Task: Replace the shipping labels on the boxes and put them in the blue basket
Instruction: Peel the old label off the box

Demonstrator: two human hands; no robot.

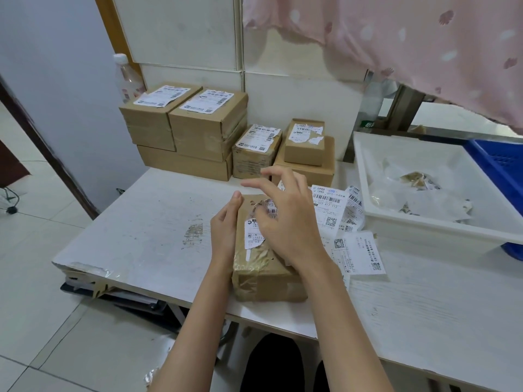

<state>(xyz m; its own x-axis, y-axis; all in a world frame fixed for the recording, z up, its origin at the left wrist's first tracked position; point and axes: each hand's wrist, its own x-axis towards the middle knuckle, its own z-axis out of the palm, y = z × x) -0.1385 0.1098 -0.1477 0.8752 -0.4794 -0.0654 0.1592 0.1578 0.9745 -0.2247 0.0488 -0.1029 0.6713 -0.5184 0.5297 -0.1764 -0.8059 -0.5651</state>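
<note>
The box point(266, 258) lies flat at the near edge of the tabletop point(147, 233), long side running away from the person, which puts its torn old label point(259, 224) face up and within easy reach. The left hand point(225, 230) presses flat along the box's left side, fingers straight, likely to stop it sliding. The right hand point(285, 219) is over the label with fingers spread; whether it pinches a scrap underneath I cannot tell.

Fresh labels point(339, 216) lie loose just right of the box, handy for the next step. A white tray point(430, 233) beyond them holds peeled scraps, and the blue basket point(498, 162) sits behind it at the far right, only partly in view. More boxes point(198, 128) are stacked against the wall at the back, a bottle point(127, 77) behind them.

The tabletop is white, scuffed, its left edge patched with tape. Pale floor tiles; pink cloth point(410, 38) hangs overhead.
</note>
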